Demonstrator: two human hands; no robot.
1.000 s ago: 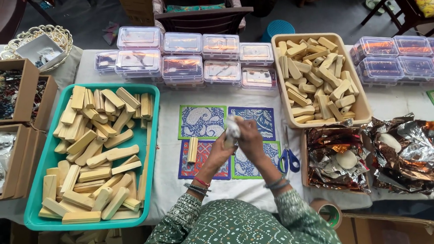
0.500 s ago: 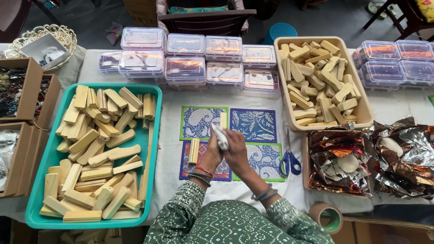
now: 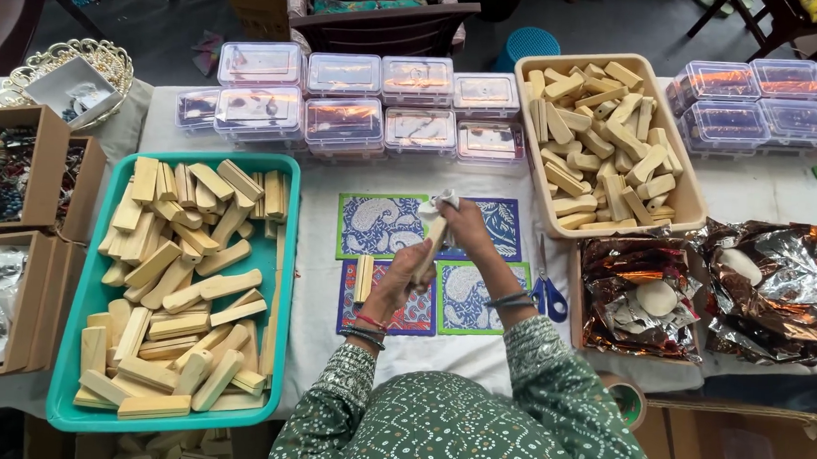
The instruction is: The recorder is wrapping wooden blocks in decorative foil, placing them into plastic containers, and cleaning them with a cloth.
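A teal tray (image 3: 279, 171) of wooden blocks sits at the bench's left side, and clear lidded boxes (image 3: 342, 72) line its far edge. A beige tub (image 3: 689, 202) of wooden pieces stands toward the far right, with blue-handled scissors (image 3: 547, 293) and crumpled foil wrappers (image 3: 777, 305) nearer the right edge.

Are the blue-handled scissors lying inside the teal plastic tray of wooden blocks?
No, the blue-handled scissors lie on the white tablecloth right of the patterned blue cards, well apart from the teal plastic tray.
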